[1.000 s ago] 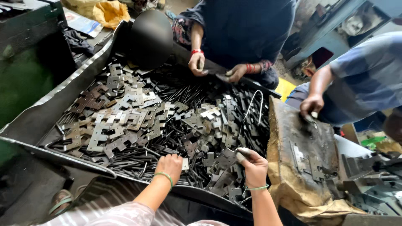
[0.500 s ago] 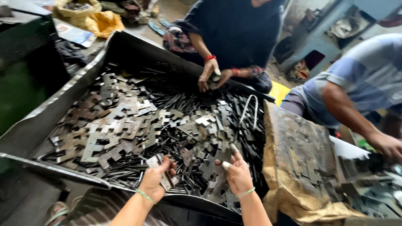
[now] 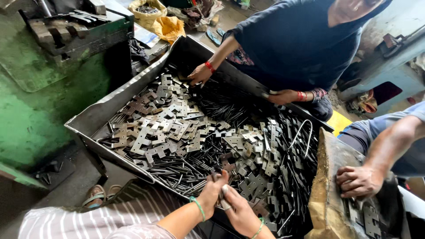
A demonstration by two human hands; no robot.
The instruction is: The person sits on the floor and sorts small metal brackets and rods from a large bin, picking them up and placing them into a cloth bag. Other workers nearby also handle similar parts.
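My left hand (image 3: 213, 189) and my right hand (image 3: 238, 211) meet at the near edge of a large metal tray (image 3: 95, 116). Both are closed around a small dark hinge plate (image 3: 218, 178), which my fingers mostly hide. A pale wrap covers one fingertip of my right hand. Each of my wrists wears a green band. Just beyond my hands the tray holds a heap of flat notched hinge plates (image 3: 168, 128) and thin dark metal pins (image 3: 177, 168).
Across the tray a person in a dark blue shirt (image 3: 305, 40) reaches into the parts with one hand (image 3: 200, 74). At the right another person's hand (image 3: 359, 180) rests on a sacking-covered block (image 3: 325, 194). A green machine (image 3: 40, 88) stands at the left.
My two hands have come together at the tray's near edge and closed on one piece. The view shifted left. The person opposite now reaches further left into the tray.
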